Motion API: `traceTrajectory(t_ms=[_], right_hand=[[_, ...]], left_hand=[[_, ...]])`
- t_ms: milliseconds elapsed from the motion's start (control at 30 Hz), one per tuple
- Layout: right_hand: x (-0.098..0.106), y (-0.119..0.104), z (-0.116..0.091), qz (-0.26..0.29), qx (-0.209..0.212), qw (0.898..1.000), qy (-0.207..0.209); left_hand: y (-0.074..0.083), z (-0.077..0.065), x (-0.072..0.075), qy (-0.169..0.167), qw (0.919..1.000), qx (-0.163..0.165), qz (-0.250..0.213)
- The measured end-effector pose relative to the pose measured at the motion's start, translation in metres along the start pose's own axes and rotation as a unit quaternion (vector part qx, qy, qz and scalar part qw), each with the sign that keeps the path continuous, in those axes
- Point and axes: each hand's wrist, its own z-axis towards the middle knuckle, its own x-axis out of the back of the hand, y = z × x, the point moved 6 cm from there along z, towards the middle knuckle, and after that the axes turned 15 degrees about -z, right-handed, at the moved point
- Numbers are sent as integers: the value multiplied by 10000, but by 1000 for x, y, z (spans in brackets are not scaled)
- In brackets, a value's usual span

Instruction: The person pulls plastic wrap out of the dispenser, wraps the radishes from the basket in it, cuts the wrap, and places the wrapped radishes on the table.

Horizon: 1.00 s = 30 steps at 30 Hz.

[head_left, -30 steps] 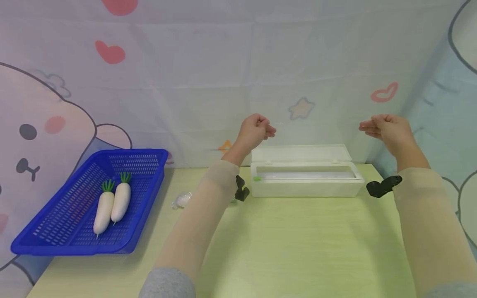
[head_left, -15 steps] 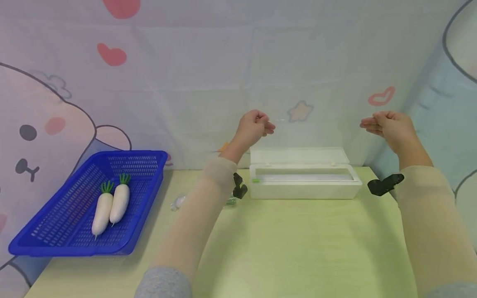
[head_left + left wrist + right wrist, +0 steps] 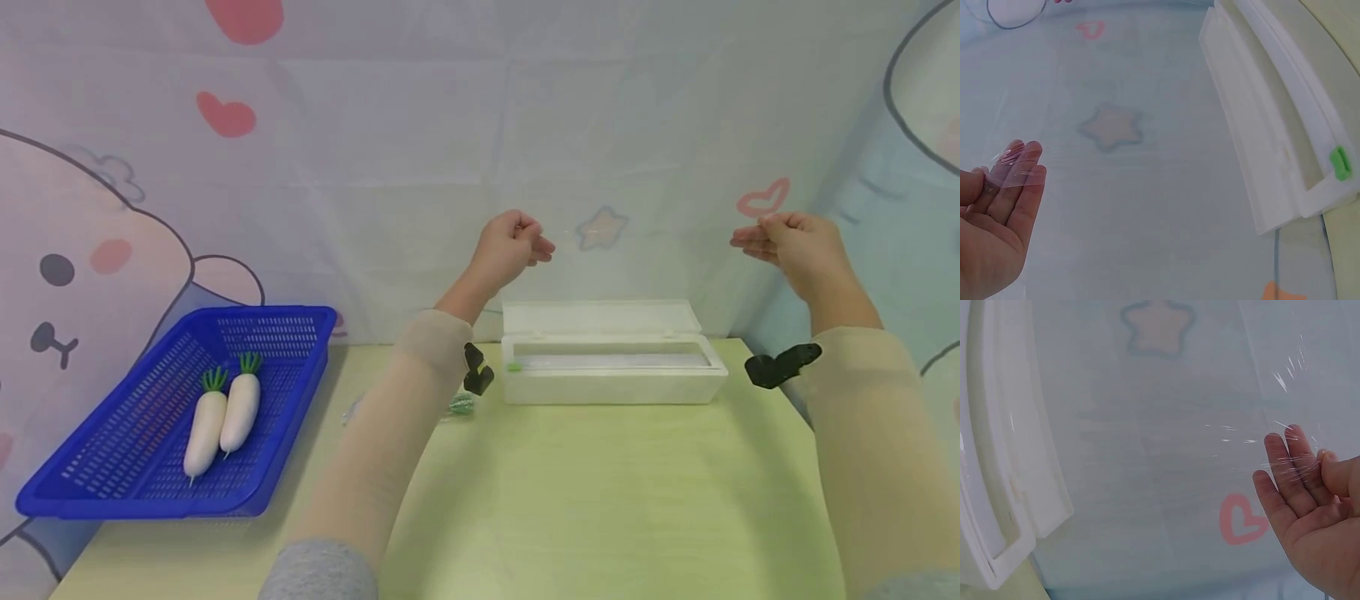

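Patterned cloth (image 3: 375,125) hangs beyond left hand (image 3: 510,247) and right hand (image 3: 806,254), each pinching clear film (image 3: 1249,441) stretched between them; both have risen slightly, holding it higher above the box (image 3: 615,388) below.

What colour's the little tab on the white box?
The tab is green, clearest in the left wrist view.
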Motion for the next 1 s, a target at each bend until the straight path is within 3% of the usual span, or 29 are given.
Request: traceTrajectory(t_ms=[367, 1000], right_hand=[[5, -11, 0, 884, 211, 9958, 80], [14, -31, -4, 1262, 282, 9916, 36]], left_hand=[[12, 0, 1, -29, 9999, -133, 17], [38, -3, 1, -98, 9992, -376, 79]])
